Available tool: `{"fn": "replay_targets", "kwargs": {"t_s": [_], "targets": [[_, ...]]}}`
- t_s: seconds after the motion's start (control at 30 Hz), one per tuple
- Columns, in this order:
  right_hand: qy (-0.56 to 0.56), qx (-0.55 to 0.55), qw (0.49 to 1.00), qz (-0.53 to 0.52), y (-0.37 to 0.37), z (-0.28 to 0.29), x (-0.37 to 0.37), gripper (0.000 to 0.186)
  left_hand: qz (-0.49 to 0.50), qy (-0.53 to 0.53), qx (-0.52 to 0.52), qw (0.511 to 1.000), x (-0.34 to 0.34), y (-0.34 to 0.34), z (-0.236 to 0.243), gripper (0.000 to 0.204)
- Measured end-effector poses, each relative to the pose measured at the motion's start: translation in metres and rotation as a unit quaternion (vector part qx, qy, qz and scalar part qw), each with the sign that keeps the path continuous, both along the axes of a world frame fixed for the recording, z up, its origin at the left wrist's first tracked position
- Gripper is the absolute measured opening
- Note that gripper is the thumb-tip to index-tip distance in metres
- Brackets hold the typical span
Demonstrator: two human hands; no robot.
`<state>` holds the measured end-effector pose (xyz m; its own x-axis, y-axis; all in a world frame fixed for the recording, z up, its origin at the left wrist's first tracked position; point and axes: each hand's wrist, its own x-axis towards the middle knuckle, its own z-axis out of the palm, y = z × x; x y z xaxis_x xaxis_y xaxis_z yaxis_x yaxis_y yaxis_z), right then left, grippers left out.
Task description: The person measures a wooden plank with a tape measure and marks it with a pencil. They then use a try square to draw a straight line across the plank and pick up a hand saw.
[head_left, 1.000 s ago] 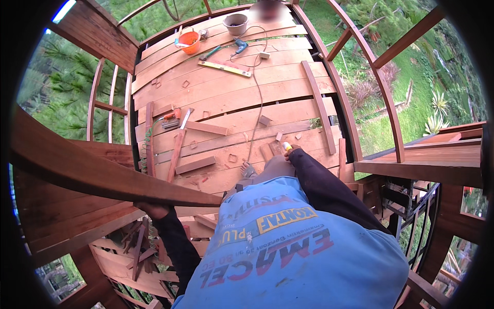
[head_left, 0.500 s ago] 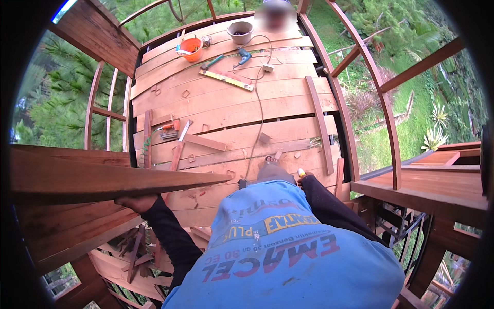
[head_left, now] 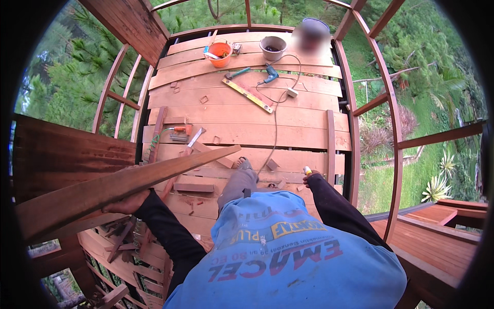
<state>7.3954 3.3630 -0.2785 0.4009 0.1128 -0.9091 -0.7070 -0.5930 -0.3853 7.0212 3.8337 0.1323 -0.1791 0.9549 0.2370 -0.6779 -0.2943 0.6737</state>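
Note:
A long brown wooden beam [head_left: 134, 180] slants from the lower left toward the middle, its far end raised over the deck. My left hand [head_left: 127, 202] is closed around it from below, with the fingers partly hidden by the wood. On the right, away from my body, my right hand [head_left: 313, 179] is closed on a small yellow-and-white cylinder [head_left: 307, 170]; its exact kind is too small to tell. Beyond the beam's tip, the corded deck boards [head_left: 236, 116] stretch away, and a handsaw [head_left: 195, 137] lies on wood left of my foot.
An orange power tool [head_left: 181, 128] lies at left. Farther off are a yellow level [head_left: 248, 96], a hammer [head_left: 237, 73], a blue drill [head_left: 269, 74], an orange bucket [head_left: 220, 62] and a grey bucket [head_left: 273, 55]. A loose board [head_left: 331, 147] lies near the right edge. Railings [head_left: 355, 129] border the deck.
The beam has swung, its near end lower and its far end pointing farther forward. My right hand has moved outward with the cylinder. One foot has stepped forward and left, and the view has shifted.

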Motion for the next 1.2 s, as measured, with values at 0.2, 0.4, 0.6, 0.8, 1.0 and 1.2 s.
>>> {"fn": "replay_targets", "kwargs": {"t_s": [0.2, 0.4, 0.6, 0.8, 1.0, 1.2], "targets": [[-0.030, 0.007, 0.997, 0.066, 0.159, 0.028, 0.044, 0.038, 0.040, -0.041, -0.008, 0.998, 0.028, 0.081, -0.031, 0.091], [-0.118, -0.018, 0.964, 0.238, 0.238, 0.025, 0.088, 0.040, 0.143, -0.016, -0.038, 0.989, 0.112, 0.143, -0.019, 0.076], [-0.103, -0.036, 0.972, 0.207, 0.278, 0.036, 0.116, 0.056, 0.144, -0.050, -0.063, 0.986, 0.106, 0.200, -0.078, 0.094], [-0.040, -0.068, 0.966, 0.246, 0.308, 0.047, 0.163, 0.026, 0.234, 0.035, -0.131, 0.963, 0.117, 0.214, -0.126, 0.116], [-0.141, -0.083, 0.869, 0.468, 0.333, -0.026, 0.343, 0.053, 0.298, 0.041, -0.156, 0.941, 0.167, 0.214, -0.151, 0.104], [0.171, 0.053, 0.910, 0.375, 0.548, -0.008, 0.404, 0.053, 0.436, 0.259, -0.134, 0.851, 0.199, 0.195, -0.100, 0.056]]}}
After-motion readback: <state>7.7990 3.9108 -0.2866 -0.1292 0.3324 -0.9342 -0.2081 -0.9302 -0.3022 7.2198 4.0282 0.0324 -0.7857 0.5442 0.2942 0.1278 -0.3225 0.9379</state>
